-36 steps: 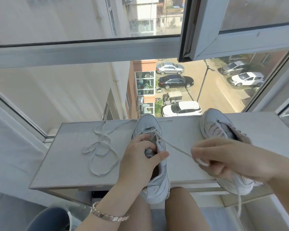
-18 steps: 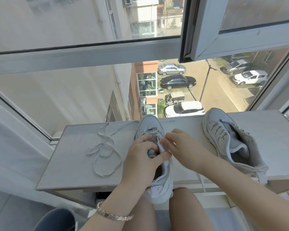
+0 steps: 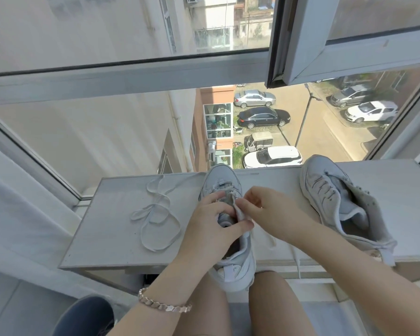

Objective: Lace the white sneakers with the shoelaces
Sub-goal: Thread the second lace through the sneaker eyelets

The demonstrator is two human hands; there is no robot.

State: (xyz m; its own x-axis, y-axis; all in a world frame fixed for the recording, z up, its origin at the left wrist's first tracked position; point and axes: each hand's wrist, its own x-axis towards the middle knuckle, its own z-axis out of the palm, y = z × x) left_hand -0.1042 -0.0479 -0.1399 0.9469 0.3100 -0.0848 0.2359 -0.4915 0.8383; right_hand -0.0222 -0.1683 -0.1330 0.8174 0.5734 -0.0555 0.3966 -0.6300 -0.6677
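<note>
A white sneaker (image 3: pixel 224 175) stands toe-away on the white sill (image 3: pixel 107 241), its heel over the near edge. My left hand (image 3: pixel 209 231) grips its upper around the tongue, thumb across the opening. My right hand (image 3: pixel 267 209) pinches the threaded shoelace (image 3: pixel 268 240) at the eyelets on the shoe's right side. The lace's free end trails over the sill edge. A second white sneaker (image 3: pixel 335 202) lies to the right without a lace. A loose white shoelace (image 3: pixel 155 214) lies coiled on the sill to the left.
Window glass and frame (image 3: pixel 131 76) rise just behind the sill, with an open sash (image 3: pixel 325 52) at the upper right. My knees (image 3: pixel 272 304) sit below the sill edge. A dark round object (image 3: pixel 83 316) is at the lower left.
One second ago my right hand held the lace drawn taut out to the right. It has come back to the sneaker's eyelets. My left hand has kept its grip on the shoe.
</note>
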